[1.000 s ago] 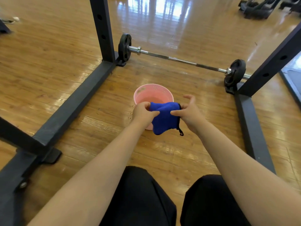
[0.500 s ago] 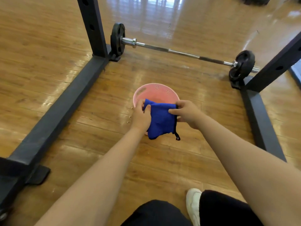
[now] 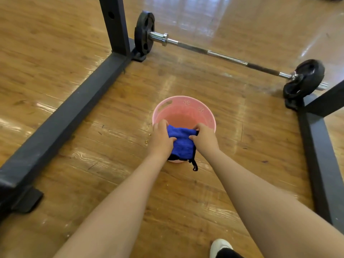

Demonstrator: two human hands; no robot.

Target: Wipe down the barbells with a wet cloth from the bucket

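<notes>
Barbell [image 3: 219,56] lies on the floor at the far side of the scene, its long axis running from far left to right, slanting nearer toward the right. A black plate [image 3: 144,33] caps the left end beside the rack upright [image 3: 115,25]; a second plate [image 3: 305,79] sits at the right end, close against the right base rail [image 3: 320,155]. The shaft between them is bare and unobstructed.

Blue cloth [image 3: 181,144] is held over the near rim of the pink bucket [image 3: 186,107], which stands on the floor between the rack rails, well short of the bar. The left hand [image 3: 162,137] grips the cloth's left edge with curled fingers; the right hand [image 3: 204,137] pinches its right edge likewise. A dark loop hangs from the cloth's lower right corner. Whether the cloth is wet cannot be confirmed from this view, though pale water shows inside the bucket.

Assessment: the bar lies straight ahead of both hands, beyond the bucket, crosswise to the line of reach. Its middle section is about equally placed for either hand; the right end angles closer to the right hand. Wiping has not begun. A forward reach over or around the bucket is required, and drips on the glossy wooden floor [image 3: 55,53] are a likely slip concern.
</notes>
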